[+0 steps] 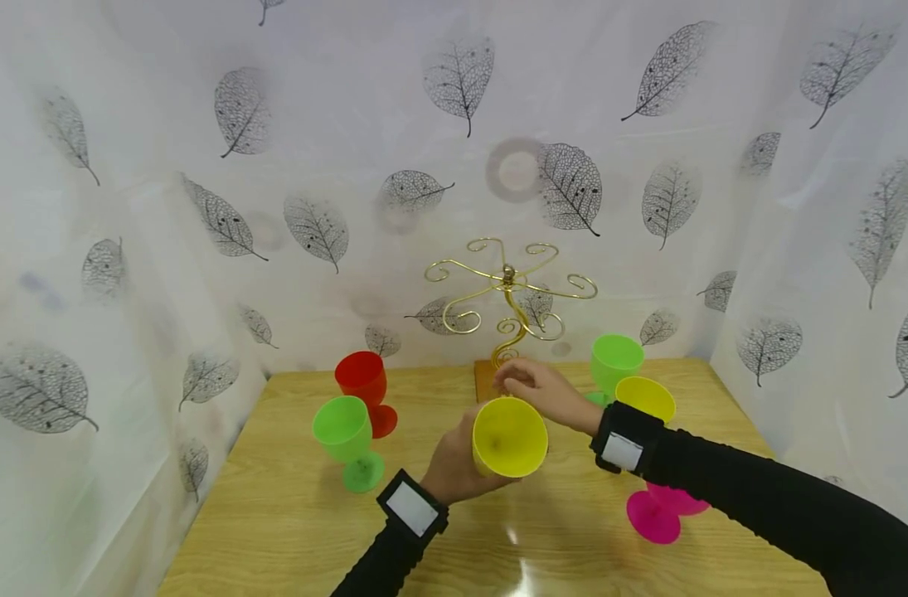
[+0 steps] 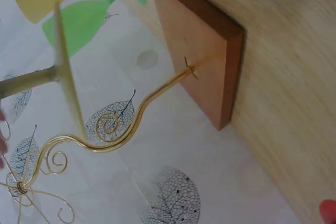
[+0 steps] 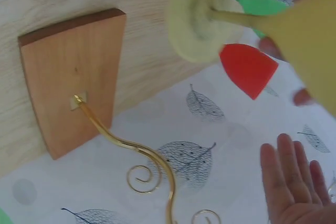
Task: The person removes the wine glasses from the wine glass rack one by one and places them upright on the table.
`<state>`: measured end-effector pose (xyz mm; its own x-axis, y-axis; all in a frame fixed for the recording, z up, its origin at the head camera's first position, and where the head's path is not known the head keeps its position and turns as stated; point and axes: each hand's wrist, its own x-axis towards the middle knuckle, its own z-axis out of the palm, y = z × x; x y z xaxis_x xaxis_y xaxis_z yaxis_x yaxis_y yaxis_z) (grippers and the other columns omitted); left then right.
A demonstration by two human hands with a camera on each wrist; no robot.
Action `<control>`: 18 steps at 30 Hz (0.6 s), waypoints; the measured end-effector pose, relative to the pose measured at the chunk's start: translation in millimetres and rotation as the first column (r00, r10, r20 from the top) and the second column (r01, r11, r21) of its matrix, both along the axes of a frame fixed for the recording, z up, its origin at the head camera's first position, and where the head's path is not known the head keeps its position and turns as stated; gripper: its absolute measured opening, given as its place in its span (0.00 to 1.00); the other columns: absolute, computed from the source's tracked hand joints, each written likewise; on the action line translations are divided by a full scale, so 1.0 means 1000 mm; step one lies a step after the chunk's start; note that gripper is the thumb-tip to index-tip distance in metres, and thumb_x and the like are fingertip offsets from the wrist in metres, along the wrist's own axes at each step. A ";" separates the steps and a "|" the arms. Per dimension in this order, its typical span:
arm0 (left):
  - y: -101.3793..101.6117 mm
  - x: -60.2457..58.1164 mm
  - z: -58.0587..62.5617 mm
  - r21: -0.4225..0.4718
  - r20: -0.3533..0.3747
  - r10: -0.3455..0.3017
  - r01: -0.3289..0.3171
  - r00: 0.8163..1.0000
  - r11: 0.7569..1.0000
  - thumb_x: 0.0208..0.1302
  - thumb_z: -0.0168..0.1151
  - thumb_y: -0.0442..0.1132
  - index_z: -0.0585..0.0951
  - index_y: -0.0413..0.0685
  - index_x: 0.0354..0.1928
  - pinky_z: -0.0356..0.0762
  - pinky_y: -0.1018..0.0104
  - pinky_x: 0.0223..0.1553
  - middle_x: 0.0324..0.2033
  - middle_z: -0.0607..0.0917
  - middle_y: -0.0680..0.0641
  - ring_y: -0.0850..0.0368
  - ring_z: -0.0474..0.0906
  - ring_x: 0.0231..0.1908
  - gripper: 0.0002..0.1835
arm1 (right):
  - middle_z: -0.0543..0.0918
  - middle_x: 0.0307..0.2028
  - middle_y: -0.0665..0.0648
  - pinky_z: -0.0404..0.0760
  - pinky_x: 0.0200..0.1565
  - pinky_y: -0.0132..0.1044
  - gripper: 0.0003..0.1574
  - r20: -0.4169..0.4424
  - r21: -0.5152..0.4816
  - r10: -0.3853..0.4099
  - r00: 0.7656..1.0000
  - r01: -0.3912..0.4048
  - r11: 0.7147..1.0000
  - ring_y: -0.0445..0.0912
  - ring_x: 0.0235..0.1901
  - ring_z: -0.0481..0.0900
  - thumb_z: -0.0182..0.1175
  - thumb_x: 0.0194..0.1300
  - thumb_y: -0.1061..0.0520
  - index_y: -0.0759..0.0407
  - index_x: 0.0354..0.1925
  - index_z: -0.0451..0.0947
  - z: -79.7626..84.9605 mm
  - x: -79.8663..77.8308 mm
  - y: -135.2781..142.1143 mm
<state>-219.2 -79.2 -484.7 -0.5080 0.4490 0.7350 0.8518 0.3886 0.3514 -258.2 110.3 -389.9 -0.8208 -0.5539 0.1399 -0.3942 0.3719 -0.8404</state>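
A yellow plastic goblet [image 1: 509,437] is in my left hand [image 1: 457,464], whose fingers curl round its bowl, with its mouth towards the head camera. Its foot [image 2: 68,72] and stem show in the left wrist view, the foot pointing towards the stand. My right hand [image 1: 546,392] hovers just beyond the goblet, holding nothing; the right wrist view shows its fingers [image 3: 286,169] straight and apart from the goblet. Past both hands rises a gold wire stand [image 1: 508,282] with curled arms on a wooden base [image 2: 205,61].
At left on the table [image 1: 259,514] stand a red goblet [image 1: 362,377] and a green goblet [image 1: 343,429]. Along the right are another green goblet [image 1: 616,361], another yellow goblet [image 1: 646,398] and a pink goblet [image 1: 653,518], partly behind my right arm. A leaf-print curtain [image 1: 364,99] surrounds the table.
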 end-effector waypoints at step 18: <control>-0.004 0.010 -0.009 0.073 0.563 0.085 -0.151 0.822 0.986 0.44 0.76 0.48 0.59 0.50 0.64 0.79 0.62 0.49 0.50 0.79 0.50 0.58 0.78 0.46 0.47 | 0.70 0.64 0.61 0.73 0.60 0.52 0.41 -0.355 0.046 -0.010 0.935 0.028 0.999 0.54 0.64 0.68 0.62 0.60 0.58 0.60 0.68 0.57 0.017 0.040 -0.001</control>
<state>-209.5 -82.8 -493.6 -0.8893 0.2930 0.3513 0.4481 0.4043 0.7973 -218.2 109.0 -372.9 -0.7330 -0.5524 0.3970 -0.6560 0.4193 -0.6276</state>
